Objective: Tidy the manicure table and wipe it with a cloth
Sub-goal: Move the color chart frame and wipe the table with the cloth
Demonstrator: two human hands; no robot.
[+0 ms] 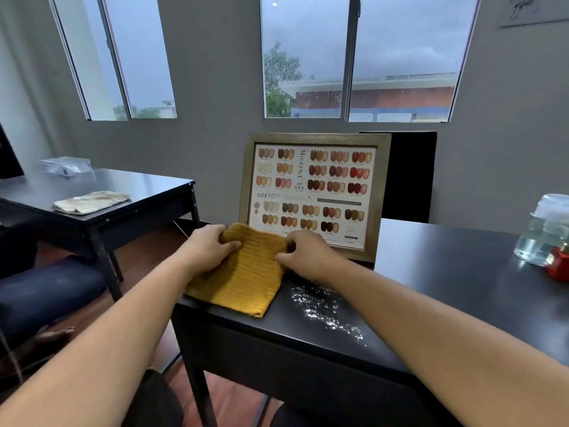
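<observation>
On the black manicure table [431,272], beside spilled white powder [326,306], my left hand [209,248] and right hand [304,254] both pinch the yellow cloth [243,278].

Your yellow cloth [243,278] covers the lower left corner of the framed nail chart [314,186], and your right hand [308,254] hides part of its bottom rail. The fingertips of your left hand [206,248] are lost in the cloth's top fold, so that grip is only half seen. The chart's small print is too fine to read. The picture's right edge cuts off the glass jar [545,232] and the red thing [558,263] beside it. The clear box [66,167] on the far counter [138,186] is blurred.
</observation>
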